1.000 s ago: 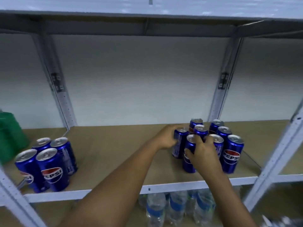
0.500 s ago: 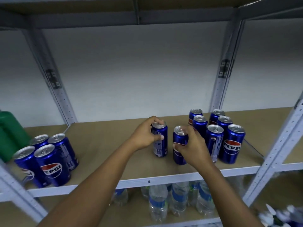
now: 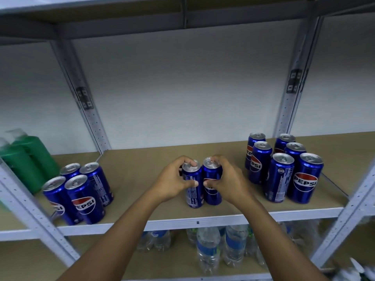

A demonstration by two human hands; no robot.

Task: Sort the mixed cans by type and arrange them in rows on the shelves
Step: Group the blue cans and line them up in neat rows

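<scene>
**Two cans held mid-shelf**

Two blue cans stand upright, touching, mid-shelf (image 3: 142,171); the left hand (image 3: 172,179) grips the left can (image 3: 192,187), the right hand (image 3: 229,179) grips the right can (image 3: 212,189); a cluster of four cans (image 3: 81,191) stands left, a cluster of six cans (image 3: 284,169) right; green bottles (image 3: 26,157) far left.

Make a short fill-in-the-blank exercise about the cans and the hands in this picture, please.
1. Each hand grips one blue ____: the left hand and the right hand.
2. The group of cans on the left has ____ cans.
3. The group of cans on the right has ____ cans.
4. The bottles at far left are ____.

Missing words: can; four; six; green
</scene>
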